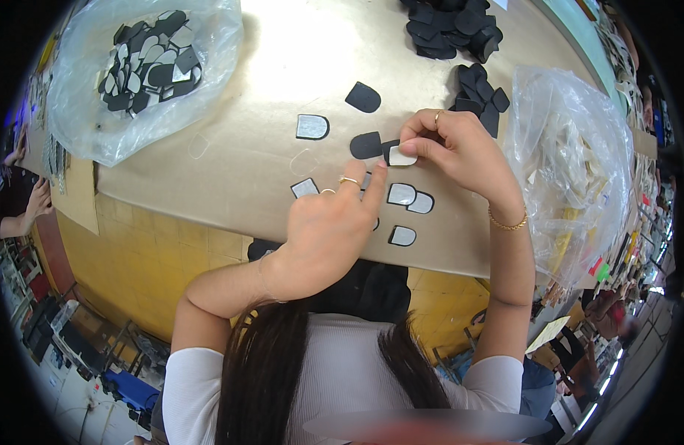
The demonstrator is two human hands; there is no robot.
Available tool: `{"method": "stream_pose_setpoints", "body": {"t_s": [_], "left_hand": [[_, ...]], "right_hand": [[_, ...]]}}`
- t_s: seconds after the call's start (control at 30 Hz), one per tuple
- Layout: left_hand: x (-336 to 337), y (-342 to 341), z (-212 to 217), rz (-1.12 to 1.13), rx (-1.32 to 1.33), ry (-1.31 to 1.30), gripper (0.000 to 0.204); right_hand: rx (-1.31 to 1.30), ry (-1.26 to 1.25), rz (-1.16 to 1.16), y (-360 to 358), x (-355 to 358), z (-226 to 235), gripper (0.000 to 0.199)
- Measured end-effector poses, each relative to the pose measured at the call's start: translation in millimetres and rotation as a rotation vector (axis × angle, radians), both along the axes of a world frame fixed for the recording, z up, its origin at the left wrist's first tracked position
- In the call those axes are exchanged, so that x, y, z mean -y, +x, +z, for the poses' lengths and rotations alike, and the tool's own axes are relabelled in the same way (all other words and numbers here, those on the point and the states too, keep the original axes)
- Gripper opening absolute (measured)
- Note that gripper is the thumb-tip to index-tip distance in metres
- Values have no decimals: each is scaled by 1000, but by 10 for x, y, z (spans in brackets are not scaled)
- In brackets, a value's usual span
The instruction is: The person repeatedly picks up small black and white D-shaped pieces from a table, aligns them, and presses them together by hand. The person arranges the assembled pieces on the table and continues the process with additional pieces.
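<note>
My right hand (464,156) pinches a small white rounded piece (402,157) between thumb and fingers, lying over a black rounded patch (387,148). The index fingertip of my left hand (323,230) is stretched out to the lower left edge of that patch; its other fingers are partly hidden, and I see nothing held in it. Just left of the pinched piece lies a plain black patch (366,145), with another black patch (363,97) farther off. Black patches with pale grey tops lie around my hands, including one patch (313,127) at the left and one (402,236) near the table edge.
A clear plastic bag (75,111) at the far left holds many black and grey patches. Black patches are heaped (453,30) at the far right, with a smaller pile (479,96) nearer. Another plastic bag (572,170) with pale scraps stands right of my forearm. Another person's hand (39,200) shows at the left.
</note>
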State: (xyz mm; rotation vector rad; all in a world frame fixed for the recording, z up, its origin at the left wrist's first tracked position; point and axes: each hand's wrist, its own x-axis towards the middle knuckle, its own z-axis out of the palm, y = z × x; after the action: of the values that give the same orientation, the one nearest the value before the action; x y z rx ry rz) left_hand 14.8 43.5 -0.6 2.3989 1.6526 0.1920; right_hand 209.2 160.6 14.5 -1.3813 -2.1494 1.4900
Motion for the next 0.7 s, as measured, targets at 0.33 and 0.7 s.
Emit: {"method": "stream_pose_setpoints", "body": {"t_s": [0.33, 0.7], "left_hand": [[28, -47, 39, -8, 79, -77, 41], [-4, 37, -41, 4, 114, -25, 47]], "right_hand": [[79, 94, 84, -43, -31, 8, 14], [141, 139, 105, -71, -30, 15, 14]]}}
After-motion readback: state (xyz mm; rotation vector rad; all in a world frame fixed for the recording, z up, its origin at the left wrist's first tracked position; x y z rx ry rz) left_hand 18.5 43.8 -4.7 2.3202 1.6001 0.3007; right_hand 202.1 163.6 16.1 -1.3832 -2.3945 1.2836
